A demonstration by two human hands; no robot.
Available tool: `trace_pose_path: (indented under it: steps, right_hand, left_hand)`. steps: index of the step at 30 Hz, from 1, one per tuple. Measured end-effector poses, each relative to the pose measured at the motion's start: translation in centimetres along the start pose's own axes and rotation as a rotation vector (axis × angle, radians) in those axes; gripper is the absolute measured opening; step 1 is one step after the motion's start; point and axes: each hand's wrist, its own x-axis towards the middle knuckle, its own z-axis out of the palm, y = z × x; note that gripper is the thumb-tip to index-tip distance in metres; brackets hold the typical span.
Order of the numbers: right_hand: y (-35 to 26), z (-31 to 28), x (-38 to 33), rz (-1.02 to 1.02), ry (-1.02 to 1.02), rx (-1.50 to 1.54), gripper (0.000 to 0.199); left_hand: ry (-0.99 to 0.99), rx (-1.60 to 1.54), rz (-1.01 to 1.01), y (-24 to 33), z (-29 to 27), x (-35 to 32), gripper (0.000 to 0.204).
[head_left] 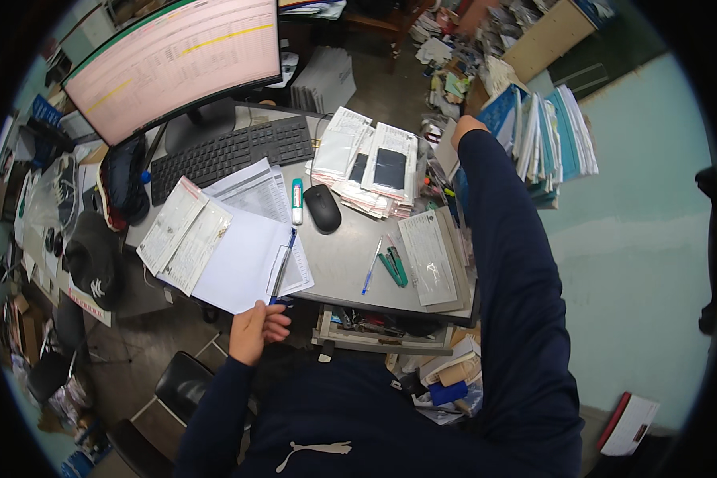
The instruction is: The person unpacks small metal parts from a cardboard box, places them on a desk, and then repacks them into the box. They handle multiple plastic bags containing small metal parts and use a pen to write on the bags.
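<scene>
Down at the lower middle of the frame, the left hand (256, 328) pinches the near corner of a blank white sheet (239, 263), thumb on top and fingers curled under, which keeps the page flat over a stack of printed forms (185, 231) fanned out to its left; a blue pen (283, 267) lies along the sheet's right edge, close by the thumb. The right arm stretches far up the right side of the frame, and the right hand (468, 126) sits at the desk's far edge among upright folders and papers (554, 135); whether it grips anything there cannot be told, since only the back of the hand shows. Between the two hands, a black mouse (322, 208) and a white-and-green correction pen (296, 201) rest just beside each other, with bundles of clear plastic sleeves (366, 163) stacked behind them. A second blue pen (372, 267) and green-handled pliers (394, 267) lie loose near a long slip of paper (429, 256). The grey desk (342, 251) also carries a black keyboard (231, 151) under a curved monitor (171, 60) in the upper left, and a dark cap (95, 259) sits at the left. Below the desk edge an open drawer (374, 327) shows small tools. The room is crowded, with paper heaps on the floor and a pale green wall (637, 207) at right.
</scene>
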Motion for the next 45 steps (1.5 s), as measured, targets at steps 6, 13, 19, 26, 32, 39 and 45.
trace_pose_path:
  steps: [6,13,19,26,32,39,45]
  right_hand:
    - [1.9,9.5,12.8,-0.149,-0.197,-0.339,0.042]
    - [-1.7,8.6,8.6,-0.252,-0.329,-0.415,0.055]
    - [-2.3,3.3,2.5,-0.190,-0.265,-0.182,0.072]
    - [-1.3,1.0,2.5,-0.277,-0.201,-0.140,0.088]
    - [-1.4,4.9,5.0,-0.119,-0.099,-0.285,0.063]
    - [-1.3,5.2,3.4,-0.130,-0.100,-0.177,0.034]
    - [-1.1,4.0,4.2,-0.118,-0.082,-0.231,0.035]
  left_hand:
    - [0.259,-0.099,-0.017,-3.5,-2.7,-3.9,0.052]
    - [0.316,-0.100,-0.046,-4.7,-2.5,-5.1,0.050]
    - [0.259,-0.062,-0.030,-4.3,-1.7,-4.5,0.047]
    - [0.245,-0.027,-0.025,-3.5,-2.1,-4.2,0.046]
    - [0.199,-0.014,-0.005,-3.0,-1.7,-3.6,0.046]
    - [0.186,-0.013,0.000,-3.3,-1.6,-3.6,0.046]
    - [0.224,-0.005,-0.021,-3.7,-1.9,-4.0,0.047]
